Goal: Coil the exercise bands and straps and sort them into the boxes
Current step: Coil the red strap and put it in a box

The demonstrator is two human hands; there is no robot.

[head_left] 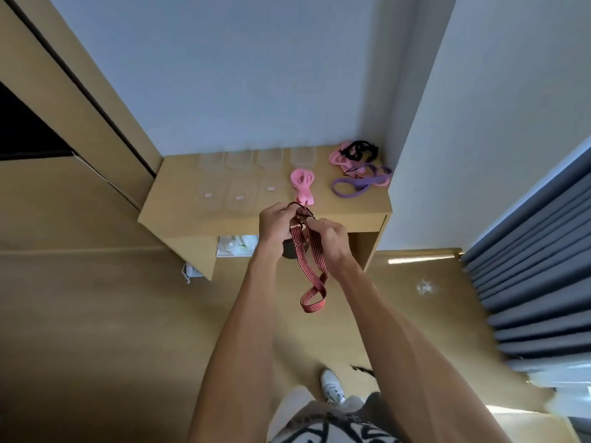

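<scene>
Red-and-black striped strap (308, 263) was held in mid-air, gripped at its top by both hands: left hand (274, 223) curled round the upper loop, right hand (332, 236) pinching it just beside. Below the grip the rest hung in a long loop (free of the desk). Beyond the grip, on the wooden desk (179, 206), lay a pink band (302, 187); further right, a purple band (361, 183); clear boxes (238, 174) sat beyond-left.

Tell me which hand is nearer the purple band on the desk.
Right. The right hand sits below-left of the purple band; the left hand is farther left, beyond the striped strap both hold.
</scene>
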